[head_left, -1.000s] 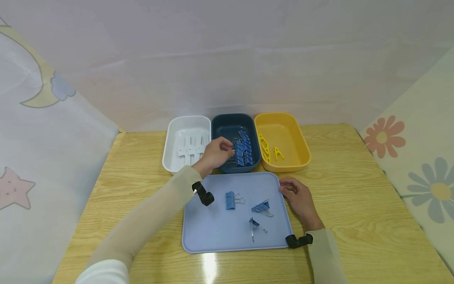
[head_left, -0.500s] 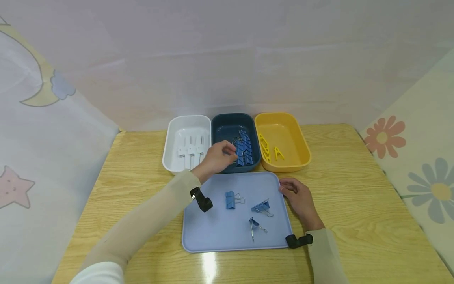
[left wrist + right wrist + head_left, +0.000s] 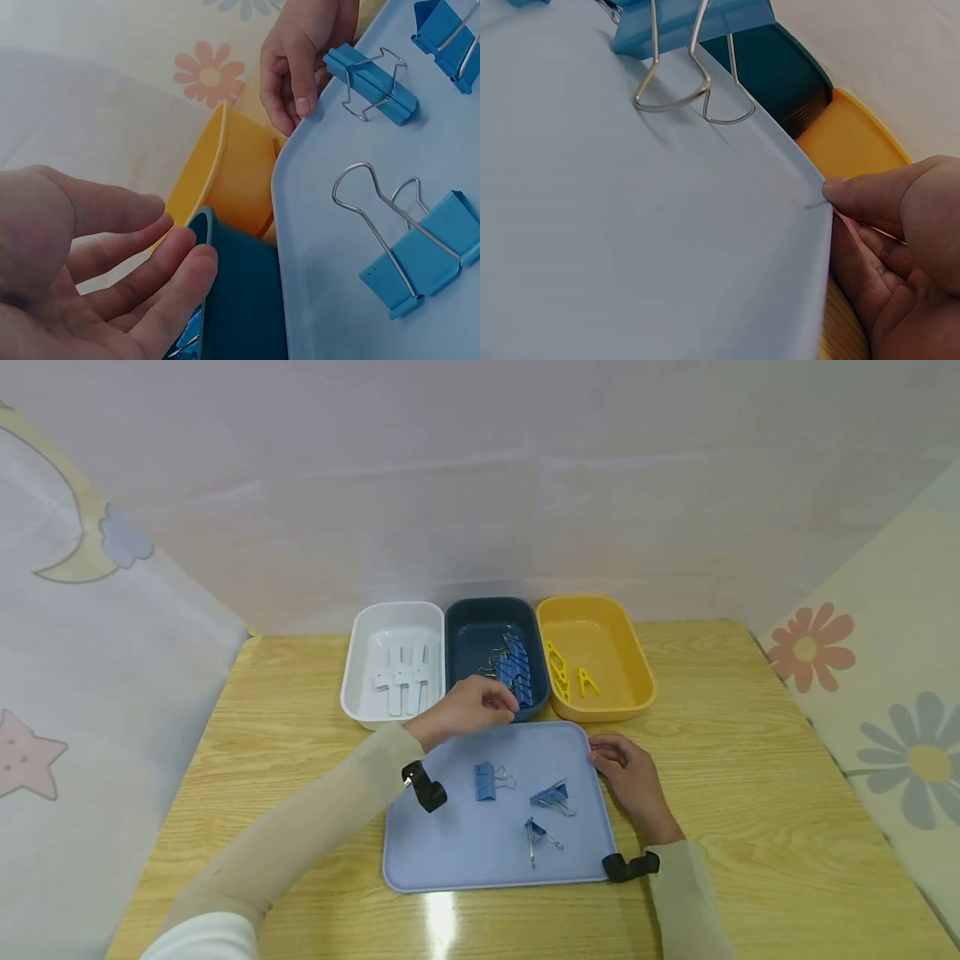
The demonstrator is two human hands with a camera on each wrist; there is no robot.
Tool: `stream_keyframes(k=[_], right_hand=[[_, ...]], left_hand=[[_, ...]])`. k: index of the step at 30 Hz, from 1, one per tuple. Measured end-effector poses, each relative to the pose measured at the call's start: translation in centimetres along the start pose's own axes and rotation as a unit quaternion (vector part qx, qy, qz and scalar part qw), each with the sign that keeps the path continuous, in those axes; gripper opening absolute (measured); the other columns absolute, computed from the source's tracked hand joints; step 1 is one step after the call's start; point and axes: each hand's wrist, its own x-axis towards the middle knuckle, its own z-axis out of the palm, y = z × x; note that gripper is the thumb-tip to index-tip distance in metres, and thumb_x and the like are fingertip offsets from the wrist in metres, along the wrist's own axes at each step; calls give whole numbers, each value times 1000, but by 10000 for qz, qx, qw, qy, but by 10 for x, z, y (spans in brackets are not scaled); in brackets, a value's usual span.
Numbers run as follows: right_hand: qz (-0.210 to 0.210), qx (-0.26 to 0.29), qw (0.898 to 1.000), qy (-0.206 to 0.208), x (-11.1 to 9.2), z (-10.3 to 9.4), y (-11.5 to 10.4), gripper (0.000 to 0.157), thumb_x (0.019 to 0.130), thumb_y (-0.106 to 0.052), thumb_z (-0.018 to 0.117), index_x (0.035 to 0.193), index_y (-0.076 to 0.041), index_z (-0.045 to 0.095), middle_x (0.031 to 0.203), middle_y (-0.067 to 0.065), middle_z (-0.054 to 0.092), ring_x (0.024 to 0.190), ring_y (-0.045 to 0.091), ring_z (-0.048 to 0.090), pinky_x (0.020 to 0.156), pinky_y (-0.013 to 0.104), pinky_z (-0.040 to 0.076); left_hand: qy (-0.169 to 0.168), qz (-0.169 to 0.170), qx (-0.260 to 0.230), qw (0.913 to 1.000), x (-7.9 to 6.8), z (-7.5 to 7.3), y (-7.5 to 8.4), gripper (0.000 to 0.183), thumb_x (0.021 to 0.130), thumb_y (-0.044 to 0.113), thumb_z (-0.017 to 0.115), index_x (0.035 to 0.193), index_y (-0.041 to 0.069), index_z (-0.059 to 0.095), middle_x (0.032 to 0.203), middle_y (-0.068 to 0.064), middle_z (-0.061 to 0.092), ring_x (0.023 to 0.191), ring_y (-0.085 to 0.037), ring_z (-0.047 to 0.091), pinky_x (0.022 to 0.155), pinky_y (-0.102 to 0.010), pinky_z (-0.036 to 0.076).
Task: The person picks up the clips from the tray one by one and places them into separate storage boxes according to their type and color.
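Observation:
My left hand (image 3: 474,706) hovers near the front rim of the dark blue bin (image 3: 495,608), fingers loosely bent with nothing between them. Inside that bin lies a cluster of blue binder clips (image 3: 514,670). On the light blue tray (image 3: 450,852) are three more: one binder clip (image 3: 486,782) lies flat, another clip (image 3: 553,796) sits to its right, and a third clip (image 3: 534,831) is nearer the front. My right hand (image 3: 628,778) holds the tray's far right corner; in the right wrist view its thumb (image 3: 855,193) is on the rim, with the other fingers against the outer side.
Left of the dark bin stands a white bin (image 3: 365,652) with several white clips (image 3: 401,675). To its right, a yellow bin (image 3: 618,668) contains several yellow clothespins (image 3: 587,682). All three stand along the back of the wooden table (image 3: 757,777), before a cloth backdrop.
My left hand has drawn back from the clips in the dark bin toward the tray, slightly to the right. My right hand has stayed at the tray's corner.

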Motion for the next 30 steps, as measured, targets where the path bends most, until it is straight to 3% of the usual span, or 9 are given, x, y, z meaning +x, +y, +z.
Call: stream_keyframes(k=[8, 16, 22, 30], right_hand=[[100, 16, 9999, -2, 0, 0, -1, 28, 94, -19, 63, 120, -10, 63, 115, 13, 68, 94, 5, 61, 77, 11, 51], [175, -65, 9998, 6, 0, 0, 0, 29, 95, -22, 62, 122, -11, 63, 115, 12, 68, 95, 7, 61, 77, 11, 51], [175, -98, 9998, 24, 0, 0, 0, 28, 95, -22, 61, 122, -12, 63, 116, 12, 68, 95, 5, 61, 77, 11, 51], [179, -139, 9997, 25, 0, 1, 0, 28, 95, -22, 61, 122, -14, 62, 115, 9, 68, 93, 2, 61, 78, 11, 50]], left_hand=[[-717, 443, 410, 9956, 2, 2, -2, 9, 90, 14, 68, 97, 16, 73, 95, 2, 70, 87, -13, 62, 80, -23, 54], [-1286, 727, 636, 9870, 2, 4, -4, 16, 87, 9, 70, 102, 7, 72, 96, -2, 70, 87, -12, 62, 79, -22, 54], [-1816, 774, 734, 9776, 1, 7, -6, 20, 85, 8, 72, 105, 7, 70, 110, -11, 69, 92, -13, 62, 81, -23, 54], [-2205, 849, 1000, 9665, 0, 12, -9, 22, 84, 7, 72, 106, 9, 70, 108, -6, 69, 92, -13, 63, 78, -23, 54]])
